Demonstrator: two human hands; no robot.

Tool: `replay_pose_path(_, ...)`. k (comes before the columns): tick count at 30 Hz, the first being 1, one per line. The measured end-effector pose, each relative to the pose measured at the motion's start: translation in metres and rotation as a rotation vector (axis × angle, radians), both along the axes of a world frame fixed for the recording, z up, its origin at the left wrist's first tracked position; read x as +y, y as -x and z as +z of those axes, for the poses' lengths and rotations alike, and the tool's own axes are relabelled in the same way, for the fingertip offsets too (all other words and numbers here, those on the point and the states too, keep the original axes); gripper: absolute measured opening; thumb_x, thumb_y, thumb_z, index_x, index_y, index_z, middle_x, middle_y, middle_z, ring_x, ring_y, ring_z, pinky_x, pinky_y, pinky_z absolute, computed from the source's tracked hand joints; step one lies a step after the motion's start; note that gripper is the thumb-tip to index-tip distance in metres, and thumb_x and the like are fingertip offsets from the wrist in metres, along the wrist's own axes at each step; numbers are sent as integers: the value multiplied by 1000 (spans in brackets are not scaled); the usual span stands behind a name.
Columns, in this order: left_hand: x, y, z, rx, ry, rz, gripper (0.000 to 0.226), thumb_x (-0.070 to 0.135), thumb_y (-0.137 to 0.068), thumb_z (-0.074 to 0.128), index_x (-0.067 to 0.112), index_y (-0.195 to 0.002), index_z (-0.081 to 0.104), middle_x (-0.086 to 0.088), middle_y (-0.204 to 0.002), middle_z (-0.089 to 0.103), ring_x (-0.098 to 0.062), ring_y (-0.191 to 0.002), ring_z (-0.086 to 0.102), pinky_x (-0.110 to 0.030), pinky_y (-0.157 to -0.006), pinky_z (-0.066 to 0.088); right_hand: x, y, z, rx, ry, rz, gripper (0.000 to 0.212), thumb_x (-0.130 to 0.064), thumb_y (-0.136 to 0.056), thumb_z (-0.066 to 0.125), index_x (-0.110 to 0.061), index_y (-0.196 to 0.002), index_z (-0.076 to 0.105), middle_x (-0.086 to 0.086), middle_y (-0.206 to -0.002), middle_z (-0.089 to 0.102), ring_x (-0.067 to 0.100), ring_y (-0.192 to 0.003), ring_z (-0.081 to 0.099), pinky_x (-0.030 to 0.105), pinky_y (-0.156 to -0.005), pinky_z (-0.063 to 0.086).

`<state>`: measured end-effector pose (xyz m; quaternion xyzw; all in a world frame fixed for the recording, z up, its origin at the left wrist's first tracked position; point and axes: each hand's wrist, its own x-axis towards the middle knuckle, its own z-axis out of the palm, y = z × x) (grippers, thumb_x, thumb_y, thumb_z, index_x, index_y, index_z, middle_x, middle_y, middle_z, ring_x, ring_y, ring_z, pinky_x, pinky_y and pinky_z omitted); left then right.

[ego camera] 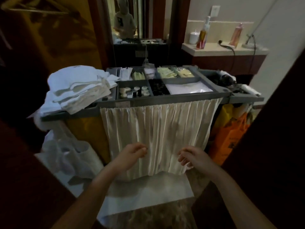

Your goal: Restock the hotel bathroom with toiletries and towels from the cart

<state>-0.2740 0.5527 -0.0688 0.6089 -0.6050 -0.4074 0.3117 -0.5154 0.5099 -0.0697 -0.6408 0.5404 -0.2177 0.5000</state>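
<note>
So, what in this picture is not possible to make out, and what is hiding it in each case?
Head view only:
- What the cart holds below its top: hidden behind the curtain.
- Toiletries in the tray: too small to name.
- Orange bag: partly cut off by the dark panel on the right.
- Left hand and right hand: fingers blurred, so a grip on the curtain cannot be told.

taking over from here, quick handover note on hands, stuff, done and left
Left hand: fingers curled against the curtain on the cart, grip unclear.
Right hand: grips the curtain's lower edge.
Folded towels stacked on the cart top, left side; toiletries in the grey tray.
Done: nothing picked yet.
Left: take towels and toiletries, restock the bathroom.
</note>
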Motion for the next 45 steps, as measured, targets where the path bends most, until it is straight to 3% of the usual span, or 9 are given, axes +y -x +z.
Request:
replay_pose_path(4, -71, -9, 13, 1, 8, -36, 18, 17, -97, 44, 15, -102, 61, -13, -105, 63, -24, -101, 60, -34, -90, 48, -67, -7, 10, 25, 10, -29, 17, -18, -96, 48, -17, -88, 63, 1, -82, 67, 14, -74, 63, 21, -64, 46)
replay_pose_path(6, -106, -11, 19, -35, 25, -39, 21, 17, -97, 42, 12, -104, 61, -12, -105, 63, -23, -100, 60, -29, -85, 47, -101, -9, 13, 26, 25, -38, 18, -17, -96, 47, -18, -88, 63, 1, -82, 67, 13, -74, 63, 19, -64, 46)
replay_pose_path(13, -233, -7, 19, -59, 71, 8, 22, 15, -96, 45, 4, -102, 64, -18, -102, 65, -31, -98, 61, -40, -90, 47, -233, -19, 14, 30, 76, 19, 21, -13, -96, 45, -18, -85, 62, -1, -76, 66, 10, -68, 62, 18, -62, 48)
replay_pose_path(18, -311, 9, 32, -13, 47, 62, 16, 18, -97, 45, 20, -101, 60, 0, -99, 66, -12, -95, 64, -35, -94, 49, -324, -19, 30, -60, 101, 34, 20, -4, -95, 46, -9, -83, 61, 5, -69, 63, 0, -49, 58, 9, -48, 43)
replay_pose_path(22, -362, 13, 43, 35, 52, 125, 18, 20, -98, 43, 21, -105, 60, 7, -99, 64, -8, -96, 63, -27, -88, 48, -385, -29, 43, -111, 112, 48, 20, -8, -96, 46, -9, -85, 62, 5, -72, 65, 13, -62, 61, 13, -53, 46)
replay_pose_path(27, -423, 5, 41, 14, 61, 153, 19, 20, -98, 43, 20, -106, 60, 8, -101, 63, -4, -92, 61, -11, -69, 42, -443, -49, 47, -74, 131, 154, 18, -13, -95, 47, -13, -87, 63, 2, -76, 67, 10, -66, 62, 18, -59, 47)
replay_pose_path(39, -603, -36, 36, -104, 47, 65, 22, 25, -98, 43, 18, -110, 61, 6, -98, 60, -9, -95, 57, -16, -75, 44, -603, -69, 42, -26, 107, 21, 12, -9, -93, 51, -10, -88, 62, 3, -76, 63, 12, -69, 58, 21, -63, 45)
replay_pose_path(41, -634, -38, 31, -122, 22, 40, 23, 25, -98, 44, 16, -109, 61, 2, -103, 61, -13, -99, 58, -25, -85, 47, -627, -72, 40, -13, 137, -12, 11, -7, -92, 52, -8, -87, 62, 5, -77, 63, 14, -71, 58, 22, -66, 46)
replay_pose_path(45, -680, -31, 17, -123, -3, 42, 21, 22, -96, 46, 13, -110, 60, -4, -112, 62, -17, -103, 58, -29, -88, 46, -671, -73, 29, 145, 217, 3, 10, -13, -89, 57, -11, -94, 66, 3, -91, 66, 17, -85, 60, 28, -76, 47)
